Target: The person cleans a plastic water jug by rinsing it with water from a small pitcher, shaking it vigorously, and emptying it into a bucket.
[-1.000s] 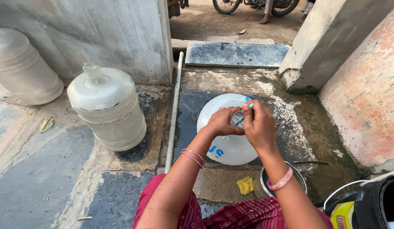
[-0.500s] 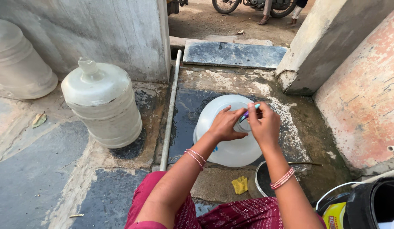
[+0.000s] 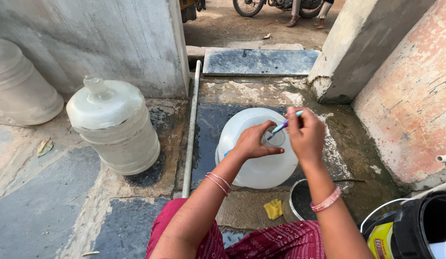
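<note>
Your left hand point(image 3: 251, 142) still grips the neck of the jug point(image 3: 258, 148) standing on the wet slab point(image 3: 208, 129). Your right hand point(image 3: 307, 134), pinching the toothbrush point(image 3: 283, 125), has lifted slightly; its head now angles into the mouth.

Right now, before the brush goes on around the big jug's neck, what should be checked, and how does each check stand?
1. Left hand steadies the water jug at its neck: ok.
2. Right hand grips the toothbrush in its fingers: ok.
3. Brush head reaches the neck: cannot tell, hidden.
4. Jug stands upright on the wet slab: ok.
5. Second jug stands apart from both hands: ok.
</note>
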